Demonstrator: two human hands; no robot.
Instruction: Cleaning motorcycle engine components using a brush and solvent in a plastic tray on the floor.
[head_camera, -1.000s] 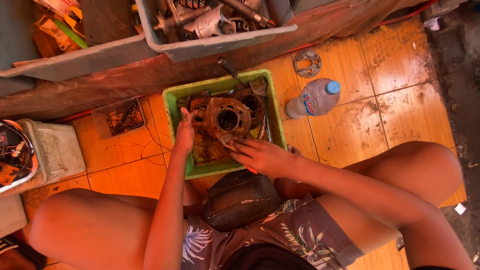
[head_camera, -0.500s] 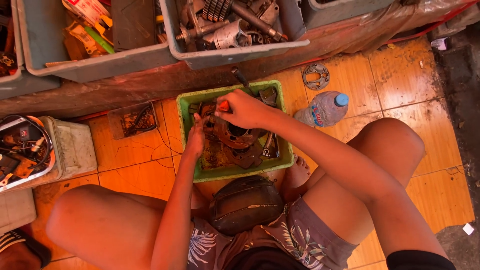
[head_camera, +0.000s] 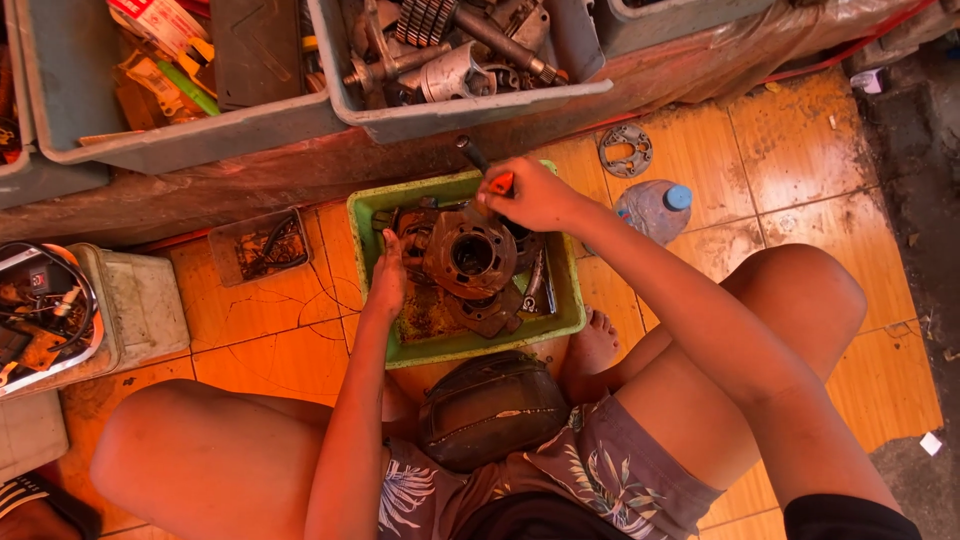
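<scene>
inside green tray (head_camera: 365, 215): left hand (head_camera: 387, 280) steadies engine part (head_camera: 470, 255); right hand (head_camera: 530, 193) pinches orange-tipped tool (head_camera: 502, 183) at far rim.

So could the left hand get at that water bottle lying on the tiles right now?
Probably not easily. The left hand rests at the green tray's left side, while the water bottle lies beyond its right edge, with the right hand and forearm crossing between them.

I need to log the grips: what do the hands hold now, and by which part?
The right hand holds an orange-handled tool by its handle. The left hand rests against the engine part's left side in the green tub.
</scene>
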